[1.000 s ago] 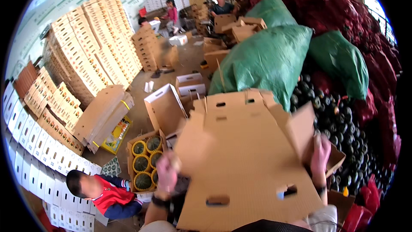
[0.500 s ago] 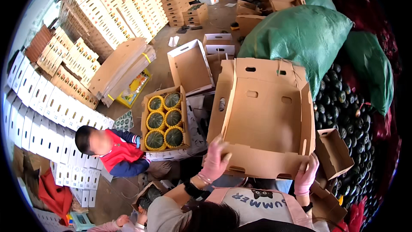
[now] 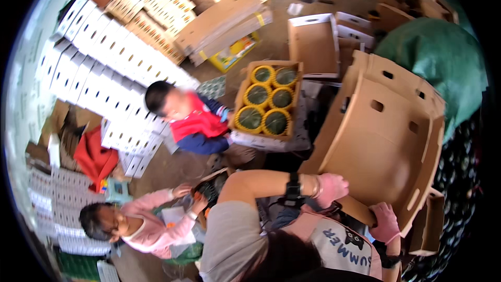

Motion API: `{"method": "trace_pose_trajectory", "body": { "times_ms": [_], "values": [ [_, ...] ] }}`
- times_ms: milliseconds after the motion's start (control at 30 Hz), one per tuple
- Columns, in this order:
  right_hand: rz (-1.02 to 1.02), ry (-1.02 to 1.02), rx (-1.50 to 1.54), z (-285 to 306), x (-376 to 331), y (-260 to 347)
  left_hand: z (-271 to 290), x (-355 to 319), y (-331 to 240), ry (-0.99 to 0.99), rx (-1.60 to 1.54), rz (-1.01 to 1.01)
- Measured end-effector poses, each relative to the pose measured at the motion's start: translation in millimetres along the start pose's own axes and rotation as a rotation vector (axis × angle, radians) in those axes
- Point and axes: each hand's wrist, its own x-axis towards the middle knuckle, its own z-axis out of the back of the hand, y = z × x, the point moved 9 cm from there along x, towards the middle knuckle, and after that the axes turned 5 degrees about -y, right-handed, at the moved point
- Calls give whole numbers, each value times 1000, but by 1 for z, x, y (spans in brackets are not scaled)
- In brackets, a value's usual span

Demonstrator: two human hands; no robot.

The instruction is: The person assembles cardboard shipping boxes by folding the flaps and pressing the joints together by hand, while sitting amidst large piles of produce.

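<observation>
In the head view, a large open cardboard box point(image 3: 389, 141) is held tilted at the right, its hollow side turned toward the camera and its slotted walls standing up toward the green sack point(image 3: 443, 62) behind it. The left hand point(image 3: 330, 188), in a pink glove, is pressed flat against the lower left edge of the box, the fingers closed over the cardboard rim. The right hand point(image 3: 385, 223), also gloved in pink, is clamped on the bottom edge lower down, near a small cardboard flap point(image 3: 425, 227).

Compared with half a second ago, the box has been swung to the right and tipped more steeply, and the view has been turned downward and left, so that more of the floor and the people below is now shown. A second ago the box was seen from its underside, filling the lower middle; since then it has been turned over so that its inside faces up. From this it is judged that the box has been formed and is being brought round for placing.

Just left of the held box, a filled box of green melons point(image 3: 267, 102) in yellow foam nets rests on a white tray. A child in red point(image 3: 190, 120) is beside it; a person in pink point(image 3: 148, 227) crouches lower left. Stacked white cartons point(image 3: 99, 73) line the left.
</observation>
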Motion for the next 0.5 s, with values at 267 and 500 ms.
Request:
{"method": "trace_pose_trajectory", "body": {
  "times_ms": [267, 500],
  "values": [
    [-197, 134, 389, 22, -18, 7, -16, -33, -35, 513, -373, -228],
    [-376, -687, -120, 156, -30, -108, 124, -21, 158, -743, -267, 589]
  ]
}}
